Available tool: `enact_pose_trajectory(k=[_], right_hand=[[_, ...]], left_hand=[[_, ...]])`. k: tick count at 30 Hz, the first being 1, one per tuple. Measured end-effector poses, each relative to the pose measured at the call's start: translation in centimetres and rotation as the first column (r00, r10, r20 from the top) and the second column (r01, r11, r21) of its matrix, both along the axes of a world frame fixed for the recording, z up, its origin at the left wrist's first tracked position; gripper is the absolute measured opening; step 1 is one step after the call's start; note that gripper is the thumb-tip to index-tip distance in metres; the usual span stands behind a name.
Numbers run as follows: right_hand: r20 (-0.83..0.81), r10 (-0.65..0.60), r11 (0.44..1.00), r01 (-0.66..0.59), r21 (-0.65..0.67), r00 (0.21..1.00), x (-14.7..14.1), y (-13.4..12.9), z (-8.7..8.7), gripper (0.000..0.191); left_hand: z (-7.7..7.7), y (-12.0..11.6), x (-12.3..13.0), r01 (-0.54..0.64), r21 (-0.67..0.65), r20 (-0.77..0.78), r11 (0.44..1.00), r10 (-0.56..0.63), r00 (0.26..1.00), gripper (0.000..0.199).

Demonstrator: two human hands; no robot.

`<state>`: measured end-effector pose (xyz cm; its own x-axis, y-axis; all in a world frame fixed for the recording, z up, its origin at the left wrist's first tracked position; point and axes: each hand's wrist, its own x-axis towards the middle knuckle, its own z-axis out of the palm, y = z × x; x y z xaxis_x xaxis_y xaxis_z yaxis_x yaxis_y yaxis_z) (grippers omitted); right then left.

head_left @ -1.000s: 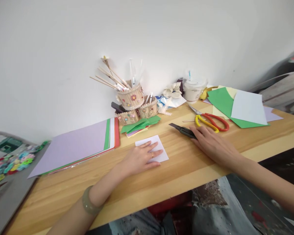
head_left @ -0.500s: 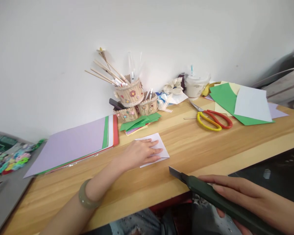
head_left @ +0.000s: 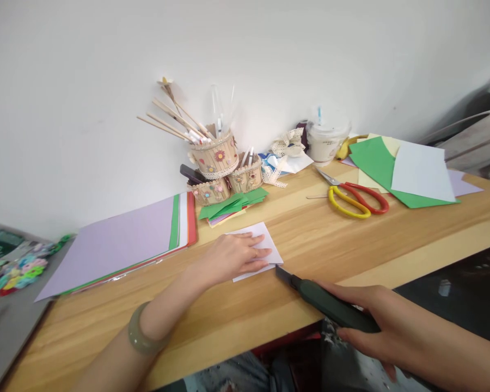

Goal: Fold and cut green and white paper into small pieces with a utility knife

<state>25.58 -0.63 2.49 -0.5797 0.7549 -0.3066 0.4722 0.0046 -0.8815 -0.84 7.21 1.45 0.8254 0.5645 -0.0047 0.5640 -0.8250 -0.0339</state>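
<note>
My left hand point(head_left: 239, 255) lies flat with spread fingers on a small folded sheet of pale lilac paper point(head_left: 273, 251), pressing it to the wooden table. A ring is on one finger and a jade-coloured bangle point(head_left: 136, 329) on the wrist. My right hand point(head_left: 375, 321) is wrapped round the dark green handle of a utility knife point(head_left: 330, 305). Its blade points up and to the left, with the tip at the paper's near right corner, at the folded edge. Part of the handle is hidden behind my right hand.
Large coloured sheets point(head_left: 126, 239) lie left, with green paper strips point(head_left: 232, 204) behind my left hand. Decorated pen holders point(head_left: 216, 155) stand by the wall. Scissors point(head_left: 351, 201), a plastic cup point(head_left: 326, 141) and loose paper point(head_left: 422, 171) are at the right. The table's front edge point(head_left: 310, 321) is close.
My right hand has moved the utility knife left and forward, bringing its blade from apart to the paper's corner. My left hand stays on the paper.
</note>
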Motion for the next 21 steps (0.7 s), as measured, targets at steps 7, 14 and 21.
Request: enact_pose_trajectory(k=[7,14,21], right_hand=[[0.147,-0.012,0.987,-0.011,0.158,0.989,0.6,0.2,-1.2,0.059],[0.349,-0.11,0.682,-0.184,0.708,0.931,0.7,-0.9,-3.6,0.051],[0.492,-0.277,0.381,-0.376,0.845,0.825,0.2,-1.5,-3.7,0.042]], left_hand=[[-0.7,0.1,0.0,-0.106,-0.006,0.053,0.994,0.106,0.993,0.039],[-2.8,-0.8,0.6,-0.142,0.181,-0.004,0.973,0.145,0.989,0.046],[-3.3,-0.1,-0.3,-0.138,-0.088,0.012,0.987,0.14,0.99,0.047]])
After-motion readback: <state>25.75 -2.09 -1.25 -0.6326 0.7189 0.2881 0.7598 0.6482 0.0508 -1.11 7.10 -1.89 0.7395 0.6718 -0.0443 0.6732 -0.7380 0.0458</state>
